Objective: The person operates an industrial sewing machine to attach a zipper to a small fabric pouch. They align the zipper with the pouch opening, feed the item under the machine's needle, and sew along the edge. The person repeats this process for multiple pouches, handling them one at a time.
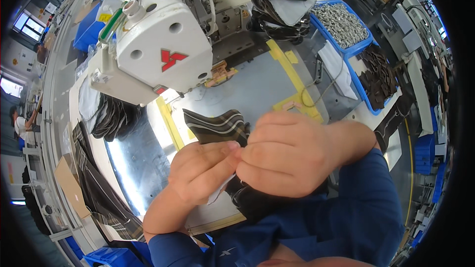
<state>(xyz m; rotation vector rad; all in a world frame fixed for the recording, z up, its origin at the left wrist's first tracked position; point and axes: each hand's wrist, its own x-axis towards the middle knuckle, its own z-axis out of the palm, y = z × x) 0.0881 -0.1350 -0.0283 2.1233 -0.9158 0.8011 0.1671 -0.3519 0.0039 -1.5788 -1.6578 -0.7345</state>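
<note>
A dark plaid fabric piece [215, 123] with pale stripes lies at the middle, below a white sewing machine [128, 44], and runs under both hands. My left hand [200, 170] is closed, fingertips pinched on this piece, with a sliver of pale material beneath. My right hand [282, 155] is curled closed over the same piece, its fingertips touching those of my left hand; what lies between the fingertips is mostly hidden. Dark fabric hangs below the hands at the steel work plate [128, 168], which has yellow tape [284, 62] on it.
Stacked cut pieces [111, 113] sit left, more [277, 5] behind. Blue trays of metal hardware [339, 22] and brown pieces [376, 76] stand right, beside a loose cord [311, 89]. Plaid fabric [86, 168] lies along the left. Another person [22, 126] works far left.
</note>
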